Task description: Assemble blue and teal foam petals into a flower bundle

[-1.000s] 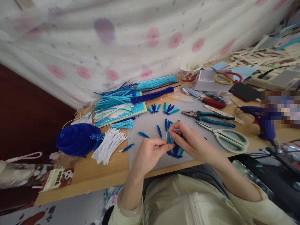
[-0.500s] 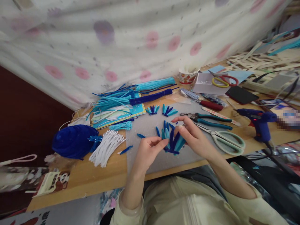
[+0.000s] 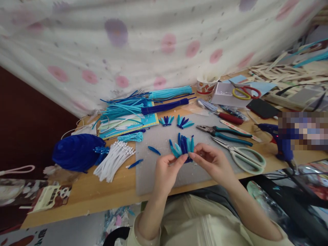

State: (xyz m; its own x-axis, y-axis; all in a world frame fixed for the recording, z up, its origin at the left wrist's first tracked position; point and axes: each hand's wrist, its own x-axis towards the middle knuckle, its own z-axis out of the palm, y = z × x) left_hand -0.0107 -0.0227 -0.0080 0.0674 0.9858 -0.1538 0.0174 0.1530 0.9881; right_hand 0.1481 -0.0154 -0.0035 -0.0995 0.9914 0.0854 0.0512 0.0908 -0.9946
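Note:
Between my hands is a fan-shaped piece of dark blue and light blue pipe-cleaner petals (image 3: 183,145), its petals pointing away from me. My left hand (image 3: 166,168) pinches its lower left part between thumb and fingers. On the other side, my right hand (image 3: 214,161) pinches the lower right part, fingers curled; my fingertips hide some of the base. Two smaller petal fans, one at left (image 3: 166,120) and one at right (image 3: 184,121), lie beyond it on the grey mat (image 3: 151,174). A loose blue petal (image 3: 154,150) rests left of my hands, and another blue petal (image 3: 135,164) by the mat's edge.
To the right lie pliers (image 3: 225,134), green-handled scissors (image 3: 251,160) and a blue glue gun (image 3: 279,136) with its cord. White stems (image 3: 114,164) and a dark blue bundle (image 3: 75,152) are at left. Pipe cleaners (image 3: 125,109) and a paper cup (image 3: 206,85) stand behind.
My right hand has come down and closed on the fan's lower right. The fan's petals are now drawn closer together and stand more upright. The view has shifted slightly.

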